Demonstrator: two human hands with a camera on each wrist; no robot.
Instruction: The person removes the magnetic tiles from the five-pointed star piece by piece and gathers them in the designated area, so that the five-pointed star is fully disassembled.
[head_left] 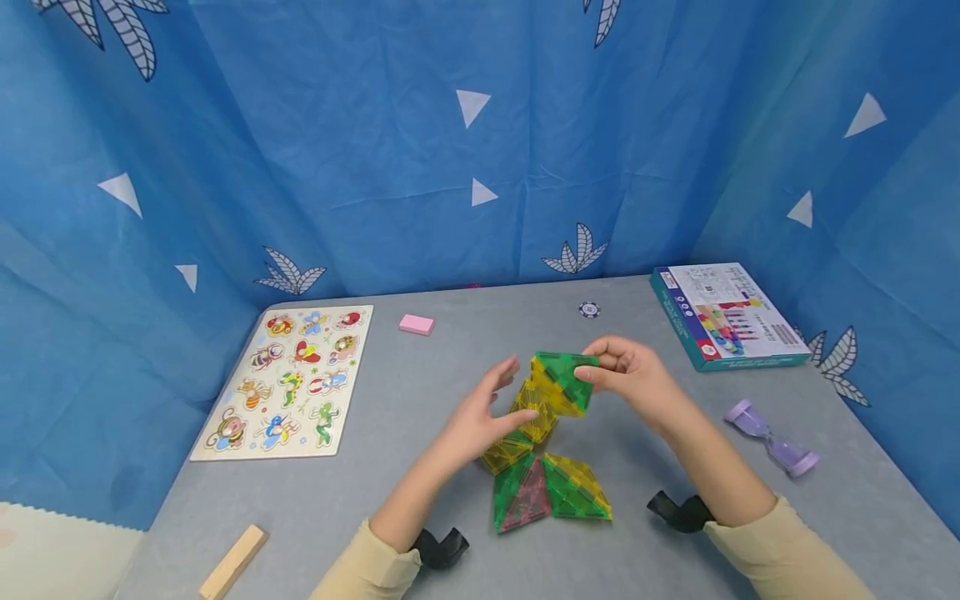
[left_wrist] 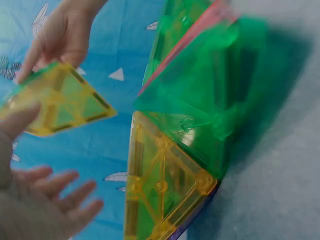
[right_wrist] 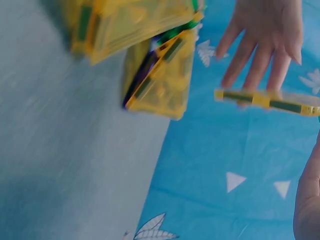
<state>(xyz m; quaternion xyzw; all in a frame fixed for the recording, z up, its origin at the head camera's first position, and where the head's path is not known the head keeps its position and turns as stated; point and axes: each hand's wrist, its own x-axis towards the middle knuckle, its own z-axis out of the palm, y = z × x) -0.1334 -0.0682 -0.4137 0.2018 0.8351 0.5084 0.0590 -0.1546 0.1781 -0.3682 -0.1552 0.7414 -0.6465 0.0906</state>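
Between thumb and curled fingers, my right hand (head_left: 626, 375) pinches a translucent green and yellow magnetic tile piece (head_left: 564, 379) by its green corner. In the right wrist view the piece's yellow edge (right_wrist: 265, 101) shows. My left hand (head_left: 480, 417) is held with fingers spread at the left of the tiles; the left wrist view shows its fingers (left_wrist: 75, 200) apart, holding nothing. Below the hands, joined triangular tiles form a curved row on the table: a yellow section (head_left: 536, 412), a green and red section (head_left: 522, 493) and a green and yellow section (head_left: 576, 489). The left hand hides part of the row.
An insect picture puzzle board (head_left: 288, 383) lies at the left, a pink block (head_left: 416, 324) and a poker chip (head_left: 589, 309) toward the back. A boxed set (head_left: 735, 317) and a purple sand timer (head_left: 772, 437) are at the right. A wooden block (head_left: 234, 562) lies front left.
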